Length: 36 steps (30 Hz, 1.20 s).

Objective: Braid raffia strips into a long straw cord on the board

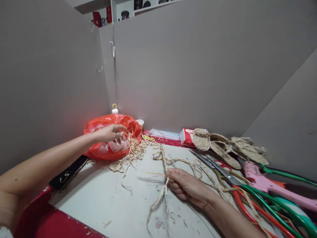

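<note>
My right hand [184, 185] is closed in a pinch on a braided straw cord [164, 162]. Loose strand ends [156, 206] hang below the pinch over the white board, and the rest of the cord trails off to the right. On the other side, my left hand [112, 133] reaches over a red plastic bag [106, 150], its fingers bent and apart at the bag's mouth. Loose straw strands [135, 147] spill from there onto the board. The fingertips are close to these strands; whether they touch any is hard to see.
Several scissors, one with green handles [267, 201], lie at the right beside a pink glue gun [257, 177]. Woven straw pieces [201, 140] and a red-and-white tissue pack [187, 137] line the back. A paper cup [140, 123] stands behind the bag. Grey panels [185, 66] enclose the white board [99, 198].
</note>
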Available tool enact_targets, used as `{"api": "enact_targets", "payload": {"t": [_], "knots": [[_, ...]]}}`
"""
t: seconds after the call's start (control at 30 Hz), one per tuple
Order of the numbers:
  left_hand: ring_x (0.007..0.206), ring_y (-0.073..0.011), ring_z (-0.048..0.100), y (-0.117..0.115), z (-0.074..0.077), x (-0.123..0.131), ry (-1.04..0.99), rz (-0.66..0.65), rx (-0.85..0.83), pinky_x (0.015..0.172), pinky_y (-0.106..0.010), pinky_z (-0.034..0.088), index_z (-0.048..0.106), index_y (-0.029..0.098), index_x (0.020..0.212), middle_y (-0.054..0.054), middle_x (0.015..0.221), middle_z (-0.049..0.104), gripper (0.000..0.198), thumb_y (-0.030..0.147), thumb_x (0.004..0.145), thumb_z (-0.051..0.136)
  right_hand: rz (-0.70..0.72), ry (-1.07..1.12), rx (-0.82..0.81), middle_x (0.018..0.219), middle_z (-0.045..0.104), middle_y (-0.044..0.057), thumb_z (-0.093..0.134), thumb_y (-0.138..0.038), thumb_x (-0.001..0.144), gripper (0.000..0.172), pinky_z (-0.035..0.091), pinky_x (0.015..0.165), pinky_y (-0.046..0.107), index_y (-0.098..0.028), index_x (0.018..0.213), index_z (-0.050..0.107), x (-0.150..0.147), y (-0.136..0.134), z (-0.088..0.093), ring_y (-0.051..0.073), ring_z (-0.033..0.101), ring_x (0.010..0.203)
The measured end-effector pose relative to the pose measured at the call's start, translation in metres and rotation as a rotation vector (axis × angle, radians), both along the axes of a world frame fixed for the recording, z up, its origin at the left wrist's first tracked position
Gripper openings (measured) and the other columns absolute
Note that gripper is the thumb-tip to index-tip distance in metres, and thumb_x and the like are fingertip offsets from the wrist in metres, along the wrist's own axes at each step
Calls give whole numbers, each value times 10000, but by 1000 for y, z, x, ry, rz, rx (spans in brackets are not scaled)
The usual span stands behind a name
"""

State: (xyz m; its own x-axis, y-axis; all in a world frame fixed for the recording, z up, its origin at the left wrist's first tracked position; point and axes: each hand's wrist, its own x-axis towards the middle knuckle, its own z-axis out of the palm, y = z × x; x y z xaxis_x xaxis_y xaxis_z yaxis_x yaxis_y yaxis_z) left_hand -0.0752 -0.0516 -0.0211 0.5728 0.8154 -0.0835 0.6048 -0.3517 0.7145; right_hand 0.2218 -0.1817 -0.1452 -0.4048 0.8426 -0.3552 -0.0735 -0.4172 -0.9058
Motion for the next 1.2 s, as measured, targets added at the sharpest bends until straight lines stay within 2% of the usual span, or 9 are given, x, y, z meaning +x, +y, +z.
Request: {"api": "enact_targets", "payload": {"t": [0.1, 0.23, 0.33, 0.5, 0.63, 0.8, 0.97, 1.1, 1.2], "knots": [[573, -115, 573, 0, -1, 1, 266, -55, 70, 535, -205, 377, 651, 208, 1050, -23, 725, 683, 345, 381, 754, 611, -1, -4, -8, 489, 300, -102, 559, -433, 813, 364, 68, 356, 182, -209, 648, 323, 0, 0, 1, 34, 126, 403], [544, -130, 524, 18, -9, 22, 371, 151, 552, 522, -239, 340, 703, 171, 824, -48, 668, 651, 247, 380, 768, 586, 1, -9, -12, 483, 306, -101, 560, -435, 808, 364, 75, 349, 181, -206, 636, 336, 0, 0, 3, 31, 122, 396], [604, -154, 554, 47, -21, 47, 400, 154, 605, 585, -260, 380, 685, 138, 735, -59, 664, 635, 214, 285, 809, 547, 1, -18, -3, 479, 313, -97, 566, -446, 795, 376, 84, 344, 175, -203, 618, 339, 0, 0, 5, 30, 135, 391], [942, -198, 579, 93, -41, 76, 445, 130, 598, 814, -360, 479, 597, 140, 1060, -83, 1063, 602, 264, 309, 866, 540, -18, -22, -5, 469, 321, -97, 568, -416, 788, 355, 84, 334, 172, -204, 612, 344, 0, 1, 5, 28, 147, 376], [994, -197, 566, 109, -44, 77, 467, 122, 543, 837, -397, 495, 545, 167, 1149, -87, 1168, 553, 321, 342, 881, 520, -15, -10, 7, 459, 322, -97, 563, -400, 796, 355, 90, 326, 174, -202, 598, 344, 1, 1, 3, 26, 149, 361], [974, -219, 573, 105, -25, 61, 389, 150, 518, 818, -397, 501, 562, 137, 1113, -64, 1121, 571, 334, 364, 870, 532, 4, -13, 19, 454, 318, -99, 557, -419, 799, 368, 83, 320, 175, -201, 591, 346, 1, 1, 4, 22, 145, 350], [581, -91, 542, 87, 14, 55, 151, 212, 540, 581, -214, 446, 648, 88, 773, -31, 672, 624, 207, 257, 840, 550, -3, -38, 20, 459, 324, -100, 562, -438, 792, 370, 86, 315, 170, -204, 603, 346, 0, 1, 5, 22, 147, 354], [434, -42, 438, 59, 41, 54, -117, 264, 532, 453, -187, 379, 630, 101, 943, -21, 653, 611, 275, 277, 900, 423, 13, -23, 45, 463, 319, -99, 544, -458, 808, 382, 88, 317, 168, -200, 602, 351, 1, 2, 1, 22, 144, 356], [401, -44, 420, 33, 45, 49, -393, 244, 344, 420, -190, 355, 642, 113, 841, 7, 551, 555, 171, 241, 838, 528, 21, -28, 33, 461, 314, -99, 548, -478, 801, 396, 82, 323, 170, -202, 603, 343, 2, 2, 0, 25, 141, 364]]}}
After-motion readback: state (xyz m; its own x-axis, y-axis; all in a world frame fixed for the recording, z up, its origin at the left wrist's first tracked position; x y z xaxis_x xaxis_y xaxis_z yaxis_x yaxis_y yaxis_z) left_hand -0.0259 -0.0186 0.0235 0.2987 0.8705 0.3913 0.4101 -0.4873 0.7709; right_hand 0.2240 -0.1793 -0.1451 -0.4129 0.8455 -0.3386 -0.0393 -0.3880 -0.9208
